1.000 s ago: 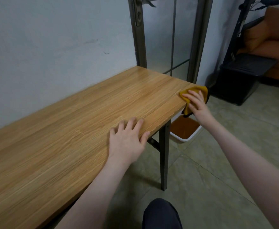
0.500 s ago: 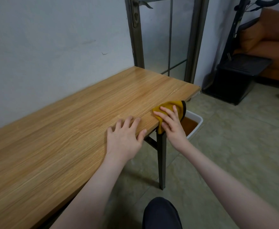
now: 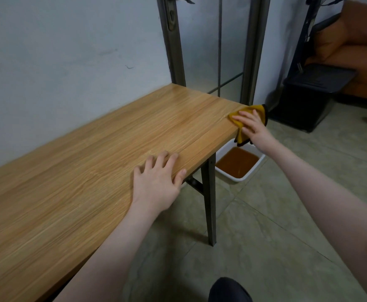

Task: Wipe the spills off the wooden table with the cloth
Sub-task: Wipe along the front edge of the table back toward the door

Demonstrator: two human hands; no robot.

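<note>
A long wooden table (image 3: 104, 149) runs along the white wall. At its far right corner lies a yellow cloth (image 3: 255, 112) with a dark trim, partly hanging over the front edge. My right hand (image 3: 254, 129) presses flat on the cloth, fingers spread, at that corner. My left hand (image 3: 156, 182) rests palm down on the tabletop near the front edge, just left of the table leg, with its fingers apart and nothing in it. No spill shows on the wood.
A white basin (image 3: 239, 164) of brown liquid stands on the tiled floor under the table's right end, beside the metal leg (image 3: 208, 199). A black bin (image 3: 308, 97) and an orange sofa (image 3: 361, 46) stand at the back right. A glass door (image 3: 219, 46) is behind the table.
My right hand has slid the cloth along the front edge toward my left hand and then back out to the far right corner. The left hand stayed put.
</note>
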